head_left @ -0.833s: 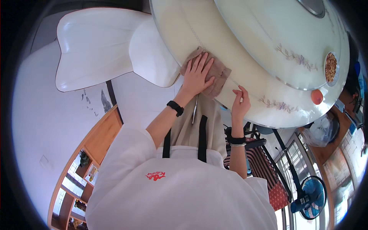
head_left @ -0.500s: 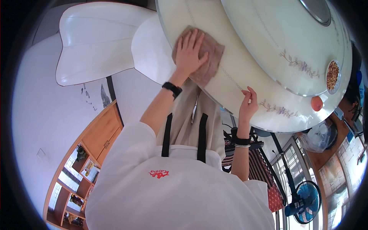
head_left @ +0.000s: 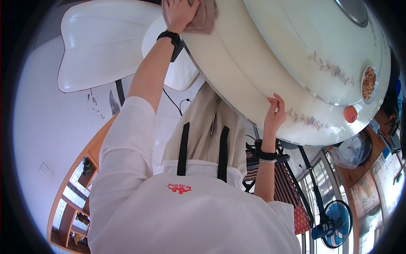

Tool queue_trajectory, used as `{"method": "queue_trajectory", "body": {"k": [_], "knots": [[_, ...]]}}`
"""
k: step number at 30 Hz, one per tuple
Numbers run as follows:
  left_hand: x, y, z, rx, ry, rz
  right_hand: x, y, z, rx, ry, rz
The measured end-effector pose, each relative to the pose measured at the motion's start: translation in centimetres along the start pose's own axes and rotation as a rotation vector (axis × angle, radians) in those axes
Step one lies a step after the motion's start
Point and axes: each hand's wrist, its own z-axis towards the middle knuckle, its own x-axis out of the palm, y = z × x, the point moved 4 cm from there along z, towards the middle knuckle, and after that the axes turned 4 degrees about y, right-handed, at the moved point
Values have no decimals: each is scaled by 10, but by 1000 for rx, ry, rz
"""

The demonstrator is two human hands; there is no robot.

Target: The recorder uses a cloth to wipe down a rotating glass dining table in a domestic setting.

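Observation:
My left hand lies palm down on a folded brown cloth and holds it against the cream tabletop, by the table's left rim. The upper picture edge cuts off part of the fingers and the cloth. A black watch sits on that wrist. My right hand rests at the near edge of the table, its fingers loosely bent and slightly apart, with nothing seen in them. A printed flower spray lies just right of it.
A raised round turntable covers the table's far part. At the right stand a bowl of nuts or grains and a reddish round fruit. A white chair is at the left. Lower right are a blue fan and a striped seat.
My left hand and the brown cloth have slid away from me and to the left, up to the picture's top edge. My right hand has stayed in place.

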Motion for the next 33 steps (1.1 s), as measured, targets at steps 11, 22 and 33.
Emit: {"method": "queue_trajectory", "body": {"k": [11,22,33], "knots": [[1,-42,-90,3,-54,-19,20,5,-3,-91,17,89],[-32,-103,-200,-139,141,-272,54,29,-4,-225,149,-4],[-29,-67,-140,-39,91,-214,57,18,17,-125,257,-13]]}}
